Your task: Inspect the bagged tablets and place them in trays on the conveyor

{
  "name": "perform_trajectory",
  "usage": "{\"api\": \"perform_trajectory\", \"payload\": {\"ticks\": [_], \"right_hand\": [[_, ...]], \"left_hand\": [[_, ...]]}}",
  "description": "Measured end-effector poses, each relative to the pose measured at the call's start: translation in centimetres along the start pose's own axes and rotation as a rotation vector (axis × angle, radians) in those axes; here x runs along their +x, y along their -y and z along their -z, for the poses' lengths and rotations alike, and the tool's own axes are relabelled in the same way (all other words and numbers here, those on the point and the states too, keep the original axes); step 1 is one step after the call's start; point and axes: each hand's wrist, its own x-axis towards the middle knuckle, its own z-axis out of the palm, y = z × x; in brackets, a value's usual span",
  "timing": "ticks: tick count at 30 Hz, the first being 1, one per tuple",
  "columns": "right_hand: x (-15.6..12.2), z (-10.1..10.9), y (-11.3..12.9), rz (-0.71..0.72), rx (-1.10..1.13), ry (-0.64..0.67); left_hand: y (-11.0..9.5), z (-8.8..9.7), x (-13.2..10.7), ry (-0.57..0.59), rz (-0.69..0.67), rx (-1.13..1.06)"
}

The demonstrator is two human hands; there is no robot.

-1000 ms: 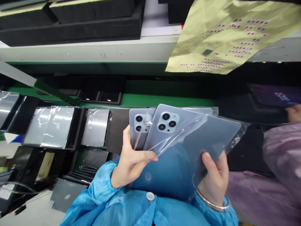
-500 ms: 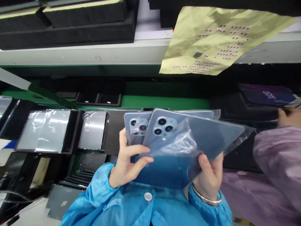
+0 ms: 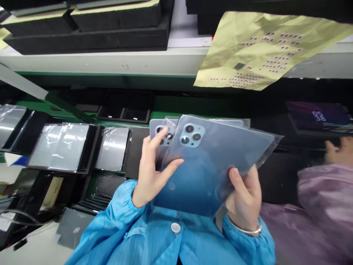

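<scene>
Two blue tablets, seen from their camera sides, overlap in front of my chest. The front tablet (image 3: 209, 165) is in clear plastic film that sticks out past its right edge. Behind it, the rear tablet (image 3: 154, 125) shows its camera corner at the left. My right hand (image 3: 245, 198) grips the lower right of the front tablet, thumb on top and fingers underneath. At the left edge, my left hand (image 3: 151, 171) holds the rear tablet. Its thumb and index finger are spread over the front, the index near the rear cameras; its other fingers are partly hidden behind.
Film-wrapped silver panels (image 3: 66, 147) stand in black holders at the left. Dark sheets (image 3: 75, 228) lie below them. A yellow sheet with red dots (image 3: 264, 51) hangs from the white shelf (image 3: 110, 62). At right are a co-worker's hand (image 3: 340, 151) and a purple-printed box (image 3: 317, 114).
My left index finger has lifted away from the thumb, and the film pinched there now lies flatter over the front tablet. The co-worker's hand at right has opened.
</scene>
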Motion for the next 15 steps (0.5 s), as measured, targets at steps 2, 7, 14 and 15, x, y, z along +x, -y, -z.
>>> {"api": "perform_trajectory", "payload": {"ticks": [2,7,14,15], "right_hand": [[-0.1,0.1,0.5,-0.002,-0.028,0.006],[-0.2,0.1,0.2,-0.007,-0.028,0.016],[-0.3,0.2,-2.1,0.054,0.091,0.063],[-0.3,0.3,-2.5,0.063,0.112,0.070]], "left_hand": [[0.1,-0.2,0.0,-0.003,0.034,-0.007],[0.5,-0.7,0.1,-0.090,0.084,-0.208],[2.3,-0.5,0.2,-0.175,0.240,-0.295],[2.7,-0.6,0.2,-0.217,0.254,-0.297]]}}
